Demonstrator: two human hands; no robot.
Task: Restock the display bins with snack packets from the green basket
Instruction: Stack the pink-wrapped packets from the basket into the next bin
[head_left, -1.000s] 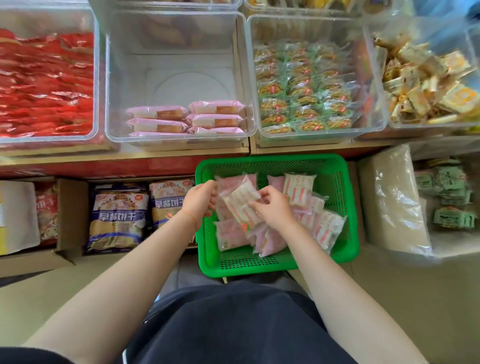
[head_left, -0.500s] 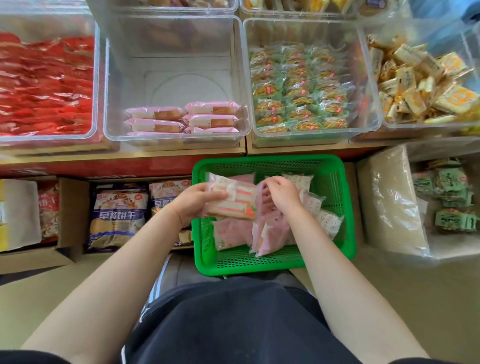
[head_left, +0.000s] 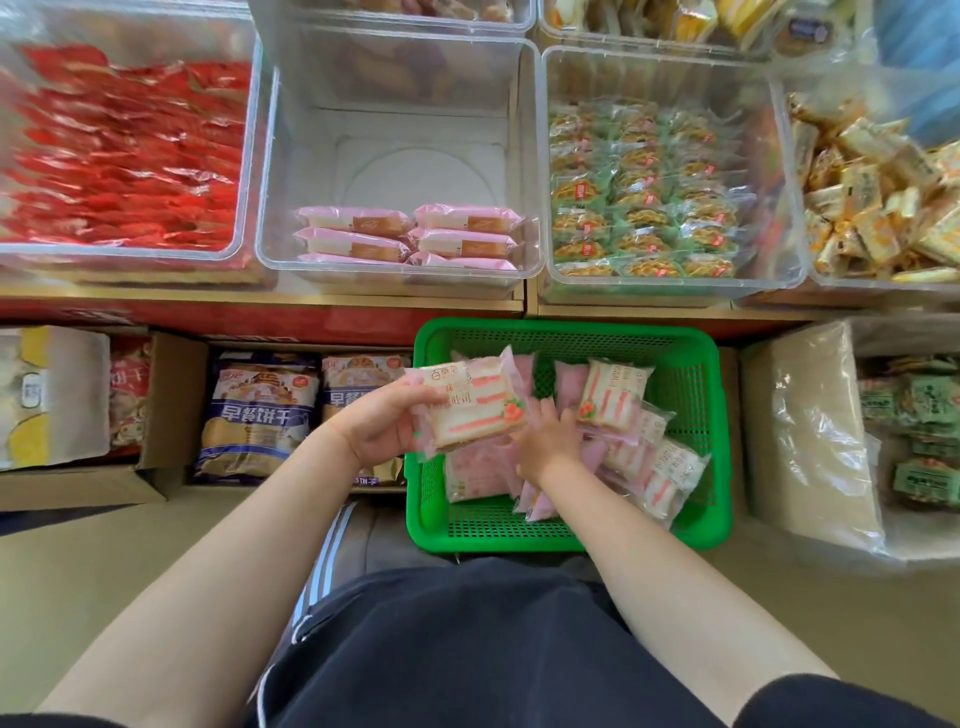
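Observation:
A green basket (head_left: 698, 467) sits on the floor below the shelf and holds several pink-and-white snack packets (head_left: 613, 397). My left hand (head_left: 384, 426) grips one such packet (head_left: 470, 405) over the basket's left rim. My right hand (head_left: 545, 441) reaches into the pile just right of that packet. Its fingertips are buried among the pink packets, so its grip is hidden. Above, a clear display bin (head_left: 395, 156) holds a few pink packets (head_left: 405, 239) along its front wall.
A bin of red packets (head_left: 119, 156) stands to the left, with bins of green packets (head_left: 644, 192) and yellow packets (head_left: 883, 197) to the right. A cardboard box with blue bags (head_left: 260, 415) flanks the basket on the left, a clear plastic sack (head_left: 810, 441) on the right.
My right hand passed the packet to my left hand, then went back down into the basket's pile. My left hand has lifted the packet slightly over the left rim.

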